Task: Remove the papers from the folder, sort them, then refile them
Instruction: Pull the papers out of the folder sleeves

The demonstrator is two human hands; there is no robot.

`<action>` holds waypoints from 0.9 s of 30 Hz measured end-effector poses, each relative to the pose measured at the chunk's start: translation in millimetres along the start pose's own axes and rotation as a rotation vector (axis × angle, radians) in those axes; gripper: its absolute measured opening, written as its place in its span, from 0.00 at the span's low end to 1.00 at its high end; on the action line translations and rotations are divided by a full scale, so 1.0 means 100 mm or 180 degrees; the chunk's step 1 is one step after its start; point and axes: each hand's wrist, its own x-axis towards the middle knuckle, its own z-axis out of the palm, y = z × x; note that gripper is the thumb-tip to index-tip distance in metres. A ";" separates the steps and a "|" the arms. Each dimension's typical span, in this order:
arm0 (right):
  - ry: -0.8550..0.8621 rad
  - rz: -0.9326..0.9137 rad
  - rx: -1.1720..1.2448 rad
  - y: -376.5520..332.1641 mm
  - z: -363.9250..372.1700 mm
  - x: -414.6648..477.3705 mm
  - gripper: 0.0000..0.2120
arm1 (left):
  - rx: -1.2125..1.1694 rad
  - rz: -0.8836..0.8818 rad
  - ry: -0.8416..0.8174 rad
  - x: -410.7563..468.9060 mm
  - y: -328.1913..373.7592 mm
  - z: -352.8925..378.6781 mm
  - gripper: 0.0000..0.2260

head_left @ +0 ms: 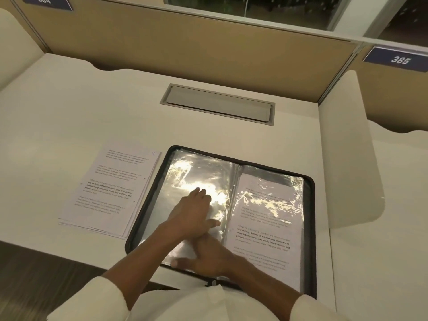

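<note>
Evidently the folder lies open on the desk, with a paper stack just beside it. The left hand presses flat, fingers straight, on a slick, floppy sleeve. The right hand rests at its lower edge, grip unclear. The sheets look light and flimsy, so pinch a corner.

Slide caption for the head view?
Left hand and right hand rest on a clear plastic sleeve in the black zip folder; printed white paper stack alongside.

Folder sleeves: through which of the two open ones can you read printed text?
The right sleeve: lines of print show through it. The left sleeve shows glare, no print.
</note>
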 end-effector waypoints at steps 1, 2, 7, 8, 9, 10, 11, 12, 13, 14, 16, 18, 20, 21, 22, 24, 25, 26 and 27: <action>-0.0052 -0.0100 -0.0423 0.08 0.01 -0.02 0.32 | 0.0020 -0.0050 -0.0116 0.00 -0.01 0.04 0.38; -0.0092 -0.0182 -0.0778 0.16 0.02 -0.04 0.26 | 0.0012 -0.0113 -0.0198 0.00 -0.02 0.08 0.40; 0.0455 -0.0564 -0.1643 0.56 -0.12 -0.24 0.16 | -0.0228 -0.0275 -0.0077 0.03 -0.11 0.22 0.36; 0.0673 -0.0519 -0.1685 0.66 -0.17 -0.31 0.17 | -0.0189 -0.0275 -0.0071 0.03 -0.13 0.23 0.35; 0.0908 -0.0376 -0.1708 0.76 -0.23 -0.39 0.18 | -0.0105 -0.0271 -0.0074 0.03 -0.15 0.24 0.35; 0.1114 -0.0209 -0.1731 0.85 -0.31 -0.47 0.20 | -0.0019 -0.0279 -0.0076 0.02 -0.16 0.25 0.37; 0.1259 -0.0075 -0.1804 0.94 -0.40 -0.54 0.21 | 0.0029 -0.0310 -0.0067 0.01 -0.16 0.26 0.40; 0.1349 0.0008 -0.1886 1.01 -0.49 -0.61 0.24 | 0.0042 -0.0349 -0.0054 0.01 -0.15 0.28 0.42; 0.1370 0.0095 -0.1934 1.07 -0.57 -0.66 0.26 | 0.0039 -0.0378 -0.0038 0.01 -0.13 0.29 0.44; 0.1358 0.0217 -0.1914 1.13 -0.65 -0.69 0.29 | 0.0044 -0.0403 -0.0021 0.01 -0.10 0.31 0.46; 0.1371 0.0523 -0.1886 1.23 -0.80 -0.71 0.33 | 0.0052 -0.0462 0.0023 0.01 -0.05 0.35 0.49; 0.1527 0.0800 -0.1921 1.34 -0.95 -0.71 0.37 | 0.0002 -0.0537 0.0090 0.01 0.00 0.38 0.51; 0.1667 0.1060 -0.1908 1.45 -1.11 -0.71 0.40 | 0.0005 -0.0591 0.0142 0.00 0.04 0.40 0.52; 0.1733 0.1181 -0.1911 1.50 -1.20 -0.70 0.42 | 0.0051 -0.0605 0.0163 0.00 0.06 0.41 0.52; 0.1821 0.1293 -0.1908 1.54 -1.29 -0.71 0.43 | 0.0105 -0.0614 0.0186 -0.01 0.07 0.42 0.52; 0.2013 0.1469 -0.1824 1.58 -1.46 -0.72 0.45 | 0.0178 -0.0633 0.0208 0.00 0.08 0.43 0.53; 0.2097 0.1515 -0.1750 1.59 -1.54 -0.72 0.46 | 0.0199 -0.0645 0.0213 0.00 0.08 0.43 0.54; 0.2178 0.1532 -0.1680 1.61 -1.61 -0.73 0.46 | 0.0221 -0.0660 0.0219 0.00 0.09 0.43 0.54; 0.2259 0.1526 -0.1642 1.62 -1.66 -0.74 0.45 | 0.0255 -0.0672 0.0227 0.01 0.10 0.42 0.54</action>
